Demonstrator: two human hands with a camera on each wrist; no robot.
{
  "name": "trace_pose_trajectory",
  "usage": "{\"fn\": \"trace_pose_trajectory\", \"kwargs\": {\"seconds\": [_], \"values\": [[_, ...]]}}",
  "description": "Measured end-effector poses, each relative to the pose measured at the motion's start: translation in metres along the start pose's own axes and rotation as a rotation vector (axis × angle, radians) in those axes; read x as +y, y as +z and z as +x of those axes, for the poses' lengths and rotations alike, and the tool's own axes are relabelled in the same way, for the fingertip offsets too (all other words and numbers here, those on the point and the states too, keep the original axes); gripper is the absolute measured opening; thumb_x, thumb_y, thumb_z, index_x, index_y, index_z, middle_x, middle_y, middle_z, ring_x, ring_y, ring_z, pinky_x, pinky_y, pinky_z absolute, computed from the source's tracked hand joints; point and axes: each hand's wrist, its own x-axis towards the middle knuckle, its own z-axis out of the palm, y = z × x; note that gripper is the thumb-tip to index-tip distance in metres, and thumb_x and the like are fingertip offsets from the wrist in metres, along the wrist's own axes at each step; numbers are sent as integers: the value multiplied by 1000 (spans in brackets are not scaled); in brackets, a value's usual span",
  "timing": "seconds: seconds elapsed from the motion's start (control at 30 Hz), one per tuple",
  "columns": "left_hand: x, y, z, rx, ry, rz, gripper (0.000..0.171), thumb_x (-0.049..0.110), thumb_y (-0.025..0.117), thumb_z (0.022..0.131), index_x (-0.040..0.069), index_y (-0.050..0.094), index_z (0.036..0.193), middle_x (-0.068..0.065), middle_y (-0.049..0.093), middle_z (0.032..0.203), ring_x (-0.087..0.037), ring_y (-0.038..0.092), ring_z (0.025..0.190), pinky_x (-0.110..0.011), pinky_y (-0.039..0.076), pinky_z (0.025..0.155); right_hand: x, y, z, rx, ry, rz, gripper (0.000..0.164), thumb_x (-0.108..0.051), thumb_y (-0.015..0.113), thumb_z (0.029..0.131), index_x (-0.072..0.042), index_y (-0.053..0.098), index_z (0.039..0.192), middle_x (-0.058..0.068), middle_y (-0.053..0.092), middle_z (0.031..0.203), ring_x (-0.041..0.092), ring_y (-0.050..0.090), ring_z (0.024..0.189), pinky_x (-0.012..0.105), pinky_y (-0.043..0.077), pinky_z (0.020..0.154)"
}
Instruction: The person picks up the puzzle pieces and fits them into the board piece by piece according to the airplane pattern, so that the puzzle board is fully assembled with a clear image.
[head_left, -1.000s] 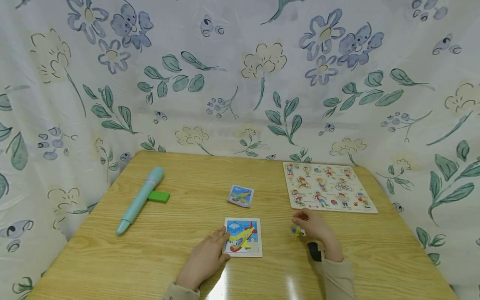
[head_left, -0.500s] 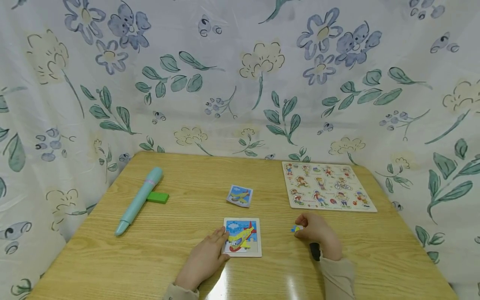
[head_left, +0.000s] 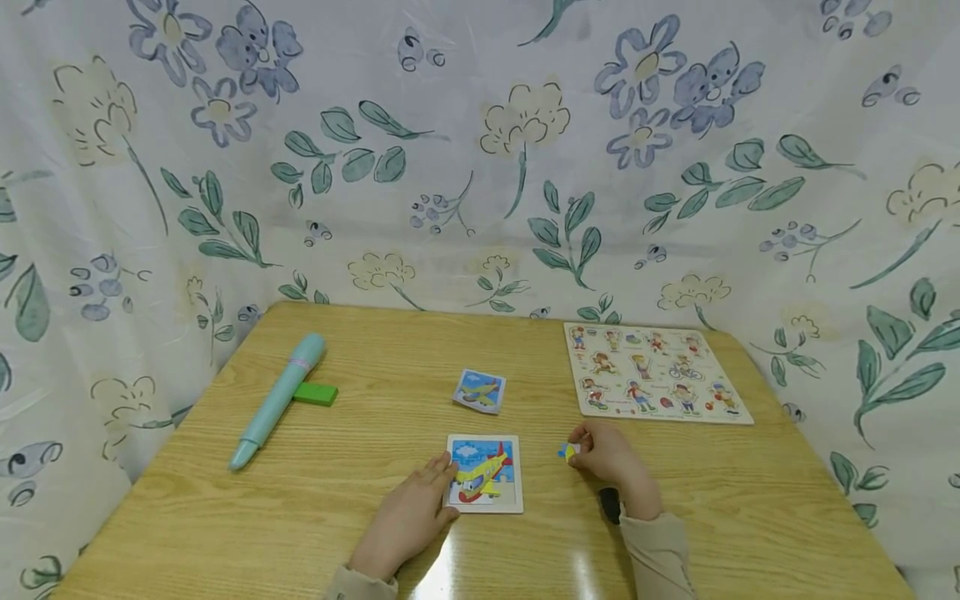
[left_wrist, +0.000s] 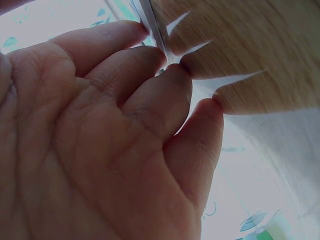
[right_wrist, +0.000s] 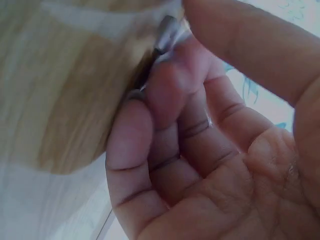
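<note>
A small square jigsaw puzzle [head_left: 486, 468] with a yellow and red airplane lies in a pale frame on the table; a white patch shows at its lower left. My left hand [head_left: 408, 518] rests along the frame's left edge, and in the left wrist view its fingers [left_wrist: 160, 100] touch that edge from the side. To the right, my right hand [head_left: 617, 463] pinches a small blue and yellow puzzle piece [head_left: 567, 452], apart from the frame. In the right wrist view the piece [right_wrist: 166, 34] appears dark, edge-on and partly hidden by the thumb and fingers.
Behind the frame lies a picture card [head_left: 479, 392] of the same airplane. A larger board with figures [head_left: 660, 373] is at the back right. On the left, a turquoise pen-shaped object [head_left: 277, 402] leans against a green block [head_left: 316, 394]. A floral curtain [head_left: 465, 167] borders the table.
My right hand took hold of the puzzle piece that lay on the tabletop, then moved left with it, closer to the frame. The left hand has stayed on the frame.
</note>
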Motion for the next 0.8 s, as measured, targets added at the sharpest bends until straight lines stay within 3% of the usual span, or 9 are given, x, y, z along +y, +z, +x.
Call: {"fn": "trace_pose_trajectory", "kwargs": {"seconds": [0.07,0.5,0.8], "values": [[0,0,0,6,1,4,62,27,69,87,-2,49,138,-20,44,149,-38,46,135,-55,39,111,-1,2,0,-7,7,38,21,3,72,79,1,62,98,5,50,73,16,44,65,26,37,57],[0,1,0,12,1,9,62,26,70,87,-3,50,138,-21,45,148,-38,46,135,-54,39,111,-2,4,1,14,13,-19,21,-2,74,80,-2,56,91,9,56,84,18,48,73,27,41,62],[0,0,1,15,2,13,62,26,70,87,-3,50,138,-22,45,147,-38,45,135,-54,39,111,-3,5,3,-23,-29,12,21,0,60,91,-6,68,109,5,60,69,12,50,55,23,42,50]]}}
